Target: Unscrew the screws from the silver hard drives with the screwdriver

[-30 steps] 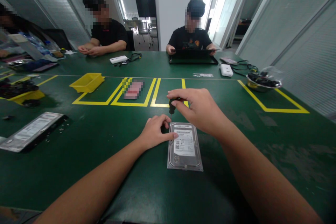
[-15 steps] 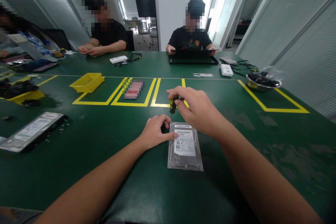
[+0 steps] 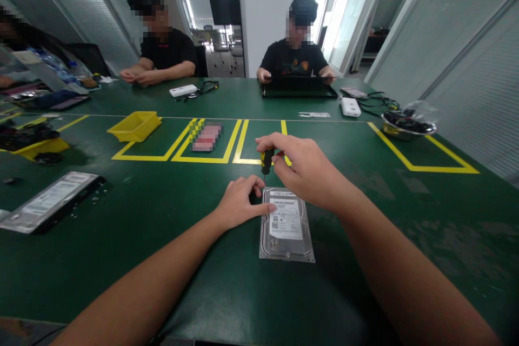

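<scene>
Right hand [image 3: 310, 173] pinched around a small screwdriver [image 3: 266, 161], held upright so the tip meets the far left corner of the hard drive [image 3: 286, 224]. Left hand [image 3: 239, 203] curled narrow, fingertips pressed against the drive's left edge to stop it sliding. Drive flat, label up, on the green surface [image 3: 162, 238]. Further left, a second drive [image 3: 48, 203]; beyond, a yellow tray [image 3: 135, 126].

We have a single view, worn on the head: it looks forward and down along our forearms, close over the near edge of the green bench [image 3: 121, 238], with the far side and glass walls beyond.
</scene>
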Available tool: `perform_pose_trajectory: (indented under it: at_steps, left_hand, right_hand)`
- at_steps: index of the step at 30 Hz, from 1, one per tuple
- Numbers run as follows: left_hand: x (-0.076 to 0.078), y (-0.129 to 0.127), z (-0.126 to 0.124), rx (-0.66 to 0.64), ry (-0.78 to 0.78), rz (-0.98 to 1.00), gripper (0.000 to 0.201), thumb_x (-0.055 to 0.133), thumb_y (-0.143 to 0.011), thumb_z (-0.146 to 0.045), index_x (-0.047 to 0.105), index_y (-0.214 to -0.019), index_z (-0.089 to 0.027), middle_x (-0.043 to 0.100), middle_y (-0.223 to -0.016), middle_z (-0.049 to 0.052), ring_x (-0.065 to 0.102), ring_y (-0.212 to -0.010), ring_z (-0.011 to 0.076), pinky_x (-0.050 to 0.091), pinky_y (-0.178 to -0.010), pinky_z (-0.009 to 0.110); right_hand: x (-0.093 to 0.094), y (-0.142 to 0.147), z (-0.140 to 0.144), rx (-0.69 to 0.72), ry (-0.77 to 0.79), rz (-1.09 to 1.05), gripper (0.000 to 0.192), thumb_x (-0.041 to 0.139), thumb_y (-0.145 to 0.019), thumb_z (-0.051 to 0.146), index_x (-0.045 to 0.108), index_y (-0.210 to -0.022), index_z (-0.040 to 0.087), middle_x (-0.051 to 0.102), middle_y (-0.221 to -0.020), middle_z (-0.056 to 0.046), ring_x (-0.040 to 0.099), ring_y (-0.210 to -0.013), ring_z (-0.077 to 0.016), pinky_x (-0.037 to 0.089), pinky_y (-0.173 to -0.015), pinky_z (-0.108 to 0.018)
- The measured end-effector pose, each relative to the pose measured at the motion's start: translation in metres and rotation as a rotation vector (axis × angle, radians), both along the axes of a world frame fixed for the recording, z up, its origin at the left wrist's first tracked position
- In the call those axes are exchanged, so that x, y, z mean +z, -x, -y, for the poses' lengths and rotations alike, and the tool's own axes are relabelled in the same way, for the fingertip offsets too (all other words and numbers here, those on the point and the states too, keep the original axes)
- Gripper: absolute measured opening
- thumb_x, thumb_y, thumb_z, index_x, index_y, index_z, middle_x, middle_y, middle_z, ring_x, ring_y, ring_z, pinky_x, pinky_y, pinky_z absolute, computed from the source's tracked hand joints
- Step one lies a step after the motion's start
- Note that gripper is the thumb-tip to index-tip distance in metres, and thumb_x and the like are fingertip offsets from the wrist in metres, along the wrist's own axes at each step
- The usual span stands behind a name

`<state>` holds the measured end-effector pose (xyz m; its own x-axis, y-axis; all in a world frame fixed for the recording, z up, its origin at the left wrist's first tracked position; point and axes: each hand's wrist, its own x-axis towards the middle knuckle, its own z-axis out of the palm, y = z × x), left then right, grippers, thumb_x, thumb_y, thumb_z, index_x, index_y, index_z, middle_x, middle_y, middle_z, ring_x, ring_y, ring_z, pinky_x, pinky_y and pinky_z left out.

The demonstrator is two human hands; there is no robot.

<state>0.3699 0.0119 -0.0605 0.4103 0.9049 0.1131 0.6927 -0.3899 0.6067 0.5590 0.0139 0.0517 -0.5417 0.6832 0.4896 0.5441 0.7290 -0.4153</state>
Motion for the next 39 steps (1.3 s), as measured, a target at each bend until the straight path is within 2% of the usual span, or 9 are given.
perform_pose_trajectory:
  at_steps: [8,14,27,39]
  left_hand:
    - [0.001,-0.0006,-0.0005,0.004,0.002,-0.001,0.053,0.071,-0.071,-0.065,0.056,-0.101,-0.023,0.067,-0.09,-0.001,0.057,-0.088,0.0235,0.036,-0.078,0.037]
    - [0.0011,-0.001,-0.0006,0.003,0.001,-0.01,0.053,0.072,-0.072,-0.064,0.057,-0.101,-0.023,0.066,-0.089,-0.001,0.057,-0.088,0.0231,0.035,-0.078,0.037]
    - [0.0016,-0.0009,0.0004,-0.001,-0.002,-0.014,0.052,0.07,-0.072,-0.065,0.057,-0.1,-0.024,0.067,-0.091,0.0,0.057,-0.089,0.0239,0.036,-0.079,0.038]
    - [-0.0014,-0.0004,-0.0011,-0.009,-0.026,-0.013,0.051,0.069,-0.073,-0.066,0.056,-0.097,-0.023,0.067,-0.09,0.0,0.057,-0.087,0.0229,0.037,-0.078,0.037]
  right_hand:
    - [0.0009,-0.0016,-0.0003,-0.027,-0.029,0.04,0.036,0.046,-0.086,0.006,0.064,-0.115,0.011,0.069,-0.118,-0.01,0.064,-0.106,-0.0233,0.048,-0.094,-0.036]
    - [0.0026,-0.0022,0.0011,-0.005,-0.063,0.052,0.04,0.043,-0.087,0.007,0.066,-0.12,0.01,0.067,-0.125,-0.01,0.062,-0.113,-0.0229,0.046,-0.101,-0.037]
    - [0.005,-0.0019,0.0026,0.013,-0.074,0.108,0.043,0.041,-0.088,0.008,0.065,-0.124,0.011,0.064,-0.132,-0.01,0.058,-0.124,-0.0209,0.043,-0.108,-0.035]
    - [0.006,-0.0011,0.0036,0.003,-0.079,0.111,0.042,0.043,-0.09,0.008,0.065,-0.125,0.007,0.065,-0.127,-0.013,0.059,-0.118,-0.0227,0.043,-0.105,-0.037]
